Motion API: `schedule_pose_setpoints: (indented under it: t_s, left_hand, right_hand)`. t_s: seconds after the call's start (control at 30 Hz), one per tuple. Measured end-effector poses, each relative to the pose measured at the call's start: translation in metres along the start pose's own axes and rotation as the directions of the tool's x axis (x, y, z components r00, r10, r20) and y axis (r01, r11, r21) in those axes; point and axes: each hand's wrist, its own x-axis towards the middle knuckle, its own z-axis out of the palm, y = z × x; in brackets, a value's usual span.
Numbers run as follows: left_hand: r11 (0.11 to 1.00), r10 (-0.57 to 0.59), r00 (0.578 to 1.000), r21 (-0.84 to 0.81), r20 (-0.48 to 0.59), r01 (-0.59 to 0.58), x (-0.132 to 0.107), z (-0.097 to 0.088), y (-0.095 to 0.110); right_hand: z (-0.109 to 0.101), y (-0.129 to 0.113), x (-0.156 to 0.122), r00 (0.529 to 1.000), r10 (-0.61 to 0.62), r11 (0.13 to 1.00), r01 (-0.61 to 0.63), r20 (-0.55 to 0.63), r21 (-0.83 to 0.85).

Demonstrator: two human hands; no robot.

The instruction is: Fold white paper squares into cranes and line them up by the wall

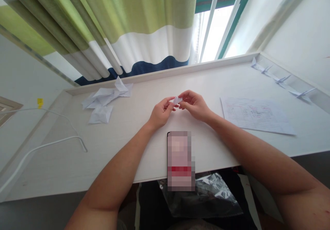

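Pinch grip on small folded paper [176, 100], left hand [160, 114] and right hand [196, 106] both; align edges, crease gently.

The small folded paper [176, 100] was between the left hand [160, 114] and the right hand [196, 105], above the table [154, 158]. To the left of the hands lay a group of papers [103, 98], and nearer to the body, a cord [51, 141]. To the right lay a sheet [257, 115]; beyond it, farther right, a row of folded pieces [282, 80]. Behind the hands, past the table, hung a curtain [154, 13]. In front of them, toward the body, was a flat object [179, 154], and below it a plastic bag [213, 195].
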Motion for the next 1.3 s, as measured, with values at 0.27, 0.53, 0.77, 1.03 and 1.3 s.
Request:
schedule_pose_setpoints:
  t_s: [0.27,0.53,0.77,1.03,1.3]
  left_hand:
    - [0.990,-0.069,0.998,-0.121,-0.003,0.068,0.0021,-0.0009,0.0007]
    - [0.980,-0.114,0.993,-0.158,0.033,0.118,0.0020,-0.0026,-0.0008]
    - [0.968,-0.122,0.992,-0.217,0.037,0.127,0.0025,-0.0019,-0.0003]
    - [0.997,-0.073,0.996,-0.009,-0.052,0.073,0.0016,-0.0019,0.0055]
    - [0.976,0.114,0.989,0.196,-0.097,-0.094,0.0017,0.0018,0.0024]
  right_hand:
    - [-0.0010,0.0025,0.0007,1.000,0.010,0.999,-0.009,0.016,-0.053]
    - [-0.0013,0.0041,0.0018,0.999,-0.036,0.990,0.034,-0.016,-0.140]
    - [-0.0016,0.0019,0.0018,0.998,-0.050,0.983,0.042,-0.040,-0.176]
    - [0.0000,-0.0017,-0.0002,0.996,-0.091,0.974,0.092,0.014,-0.205]
    - [-0.0003,-0.0020,0.0018,0.999,-0.023,0.989,0.030,0.049,-0.145]
